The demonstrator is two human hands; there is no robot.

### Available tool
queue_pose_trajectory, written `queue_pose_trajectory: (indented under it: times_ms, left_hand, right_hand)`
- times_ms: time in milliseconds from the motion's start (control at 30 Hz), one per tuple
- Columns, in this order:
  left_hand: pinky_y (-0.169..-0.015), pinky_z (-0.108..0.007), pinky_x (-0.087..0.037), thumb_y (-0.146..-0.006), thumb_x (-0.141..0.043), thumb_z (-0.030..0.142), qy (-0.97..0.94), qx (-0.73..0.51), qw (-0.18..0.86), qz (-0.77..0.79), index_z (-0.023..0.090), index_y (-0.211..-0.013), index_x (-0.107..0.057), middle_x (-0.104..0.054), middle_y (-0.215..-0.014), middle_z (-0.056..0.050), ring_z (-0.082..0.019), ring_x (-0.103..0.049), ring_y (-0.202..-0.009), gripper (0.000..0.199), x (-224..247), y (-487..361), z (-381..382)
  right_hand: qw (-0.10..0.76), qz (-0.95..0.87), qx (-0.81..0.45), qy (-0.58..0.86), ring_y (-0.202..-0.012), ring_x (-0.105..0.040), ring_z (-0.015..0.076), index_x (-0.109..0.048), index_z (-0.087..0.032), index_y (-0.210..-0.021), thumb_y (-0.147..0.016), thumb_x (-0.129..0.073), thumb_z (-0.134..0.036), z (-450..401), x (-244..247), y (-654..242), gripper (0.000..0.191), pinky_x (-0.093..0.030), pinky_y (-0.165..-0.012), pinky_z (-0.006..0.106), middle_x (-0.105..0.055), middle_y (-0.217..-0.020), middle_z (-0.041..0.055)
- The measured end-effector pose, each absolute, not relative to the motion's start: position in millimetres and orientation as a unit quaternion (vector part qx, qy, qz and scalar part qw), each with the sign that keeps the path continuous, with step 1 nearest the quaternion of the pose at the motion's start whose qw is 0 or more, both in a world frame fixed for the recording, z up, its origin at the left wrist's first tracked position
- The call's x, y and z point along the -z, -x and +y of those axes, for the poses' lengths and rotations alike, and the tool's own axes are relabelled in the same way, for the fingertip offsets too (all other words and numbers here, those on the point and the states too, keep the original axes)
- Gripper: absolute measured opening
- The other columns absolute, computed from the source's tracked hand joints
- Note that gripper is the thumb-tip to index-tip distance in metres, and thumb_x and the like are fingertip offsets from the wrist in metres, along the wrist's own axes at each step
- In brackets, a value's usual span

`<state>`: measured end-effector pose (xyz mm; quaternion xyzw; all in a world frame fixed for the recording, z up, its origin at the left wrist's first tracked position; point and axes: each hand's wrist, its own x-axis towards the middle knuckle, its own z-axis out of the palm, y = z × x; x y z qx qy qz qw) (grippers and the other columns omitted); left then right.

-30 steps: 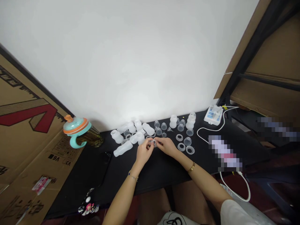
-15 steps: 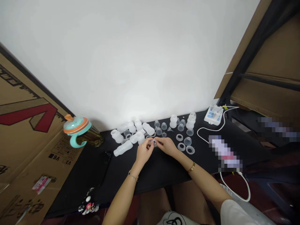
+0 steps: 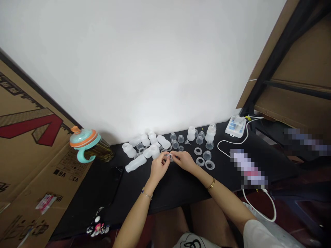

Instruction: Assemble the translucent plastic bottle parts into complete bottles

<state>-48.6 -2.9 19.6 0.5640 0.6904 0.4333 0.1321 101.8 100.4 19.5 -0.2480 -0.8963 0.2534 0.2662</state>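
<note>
My left hand (image 3: 159, 164) and my right hand (image 3: 184, 161) meet above the black table, fingertips pinched on a small translucent ring-shaped bottle part (image 3: 170, 157). The fingers cover much of it, so its exact shape is hard to make out. Just left of my left hand lie several white baby bottles (image 3: 136, 163), some upright and some on their sides. Behind my hands stand clear dome caps (image 3: 175, 144) and a small bottle nipple (image 3: 181, 148). To the right of my right hand are translucent collar rings (image 3: 200, 161), another dome cap (image 3: 207, 155) and an upright bottle (image 3: 191, 133).
A lidded drink jug (image 3: 89, 144) stands at the left beside a cardboard box (image 3: 33, 151). A dark phone (image 3: 113, 184) with a beaded charm (image 3: 97, 227) lies near the front left edge. At the right are a power strip (image 3: 235, 126), a white cable (image 3: 247, 132) and a blurred-out object (image 3: 248, 168).
</note>
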Motion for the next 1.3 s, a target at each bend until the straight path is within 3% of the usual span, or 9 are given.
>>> queue_pose_trajectory:
  times_ms: [1000, 1300]
  left_hand:
    - [-0.057, -0.024, -0.042, -0.095, -0.054, 0.040, -0.566, -0.427, 0.134, 0.692, 0.022, -0.109, -0.066, -0.070, -0.071, 0.001, -0.013, -0.056, -0.052, 0.026, -20.0, 47.3, -2.6]
    - [-0.057, -0.023, -0.040, -0.095, -0.054, 0.038, -0.566, -0.438, 0.147, 0.683, 0.021, -0.107, -0.067, -0.068, -0.070, 0.002, -0.012, -0.054, -0.053, 0.025, -19.9, 48.4, -3.1]
  right_hand:
    - [0.265, -0.900, -0.234, 0.254, -0.060, -0.059, 0.0134, -0.074, -0.022, -0.099, -0.098, -0.054, -0.024, 100.8, -19.3, -101.9, 0.020, -0.031, -0.060, 0.021, -0.071, -0.071, 0.0018]
    - [0.258, -0.897, -0.257, 0.251, -0.057, -0.057, 0.0117, -0.071, -0.021, -0.091, -0.097, -0.054, -0.023, 98.6, -24.0, -102.7, 0.018, -0.030, -0.059, 0.021, -0.067, -0.067, -0.0006]
